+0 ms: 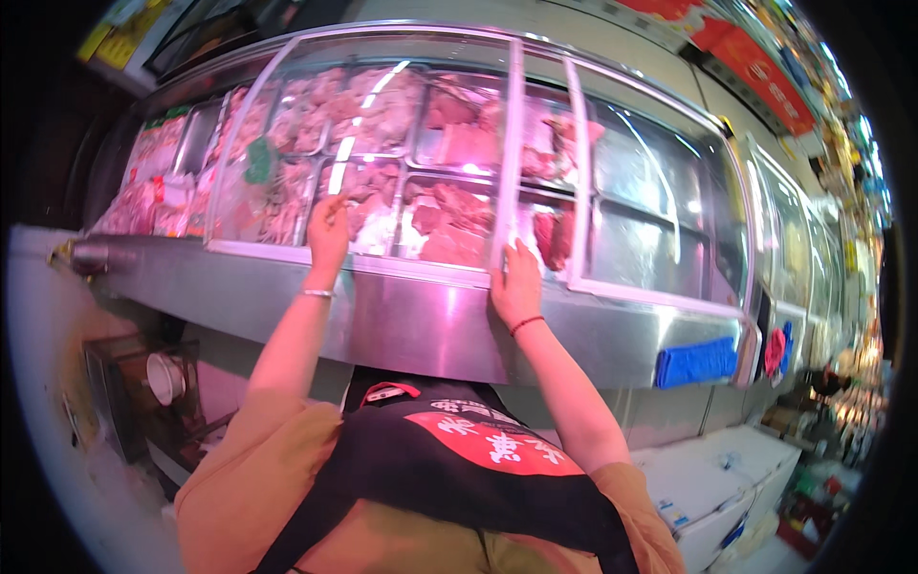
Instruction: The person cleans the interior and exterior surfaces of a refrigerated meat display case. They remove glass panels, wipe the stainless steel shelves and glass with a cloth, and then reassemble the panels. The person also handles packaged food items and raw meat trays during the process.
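Glass lid point(421, 271): lying over pink meat point(454, 230).
Left hand point(330, 222): you are bending fingers over the lid; can't tell about pinching.
Right hand point(517, 277): you are touching the lid's edge; can't tell about gripping.

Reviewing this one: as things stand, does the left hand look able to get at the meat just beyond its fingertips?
Probably not: the left hand is at the front edge of the glass lid, whose pane appears to cover the meat.
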Demonstrator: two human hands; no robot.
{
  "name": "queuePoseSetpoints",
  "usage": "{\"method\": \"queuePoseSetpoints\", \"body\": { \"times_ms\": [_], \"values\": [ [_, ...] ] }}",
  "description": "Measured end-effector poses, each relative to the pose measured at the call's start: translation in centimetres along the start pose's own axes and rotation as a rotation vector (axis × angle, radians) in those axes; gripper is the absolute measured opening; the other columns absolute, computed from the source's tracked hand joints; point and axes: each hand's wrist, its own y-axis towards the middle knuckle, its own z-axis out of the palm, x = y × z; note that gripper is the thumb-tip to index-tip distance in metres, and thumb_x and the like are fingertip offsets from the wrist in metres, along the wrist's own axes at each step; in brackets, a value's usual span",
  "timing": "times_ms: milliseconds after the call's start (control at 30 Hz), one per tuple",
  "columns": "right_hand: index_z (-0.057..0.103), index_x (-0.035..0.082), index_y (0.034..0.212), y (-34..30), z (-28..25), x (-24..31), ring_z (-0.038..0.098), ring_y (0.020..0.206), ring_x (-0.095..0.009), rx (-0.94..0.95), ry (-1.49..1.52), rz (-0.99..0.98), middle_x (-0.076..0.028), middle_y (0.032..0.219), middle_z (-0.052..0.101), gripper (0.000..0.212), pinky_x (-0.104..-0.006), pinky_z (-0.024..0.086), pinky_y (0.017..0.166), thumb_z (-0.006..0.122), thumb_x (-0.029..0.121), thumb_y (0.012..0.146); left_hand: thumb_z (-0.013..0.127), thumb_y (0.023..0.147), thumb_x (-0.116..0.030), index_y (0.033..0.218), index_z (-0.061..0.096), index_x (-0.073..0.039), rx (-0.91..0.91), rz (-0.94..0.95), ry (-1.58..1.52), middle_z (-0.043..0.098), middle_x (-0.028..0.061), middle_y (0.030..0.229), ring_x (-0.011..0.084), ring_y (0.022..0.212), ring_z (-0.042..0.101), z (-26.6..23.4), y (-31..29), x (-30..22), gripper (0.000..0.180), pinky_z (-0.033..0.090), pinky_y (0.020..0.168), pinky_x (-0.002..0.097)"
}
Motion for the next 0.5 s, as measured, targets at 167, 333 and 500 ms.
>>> {"method": "queuePoseSetpoints", "body": {
  "times_ms": [167, 333, 500],
  "values": [
    [0.051, -0.004, 0.122, 1.7, 2.6, 3.0, 0.044, 0.121, -0.041, -0.068, -0.145, 0.014, -0.027, 0.13, 0.047, 0.046, -0.0469, 0.035, 0.104, 0.059, 0.014, 0.08, 0.051, 0.088, -0.013, 0.111, 0.062, 0.001, -0.299, 0.311, 0.573, 0.058, 0.0218, 0.114, 0.0342, 0.11, 0.054, -15.0, 13.1, 8.8, 0.03, 0.042, 0.096, 0.0417],
    [0.05, -0.003, 0.124, 3.7, 4.1, 6.4, 0.04, 0.126, -0.04, -0.048, -0.354, 0.129, -0.025, 0.136, 0.043, 0.049, -0.0472, 0.033, 0.105, 0.06, 0.018, 0.081, 0.048, 0.089, -0.03, 0.108, 0.064, 0.003, -0.063, 0.038, 1.197, 0.061, 0.0273, 0.106, 0.042, 0.106, 0.056, -25.4, 22.8, 17.7, 0.041, 0.042, 0.096, 0.045],
    [0.047, -0.001, 0.129, 5.3, 7.0, 8.9, 0.037, 0.13, -0.037, 0.045, -0.381, 0.229, -0.02, 0.141, 0.04, 0.055, -0.047, 0.03, 0.107, 0.062, 0.021, 0.081, 0.052, 0.091, -0.045, 0.094, 0.064, 0.007, 0.016, -0.411, 0.24, 0.064, 0.0148, 0.084, 0.0185, 0.072, 0.061, -30.5, 25.6, 26.1, 0.054, 0.049, 0.062, 0.0344]
  ]
}}
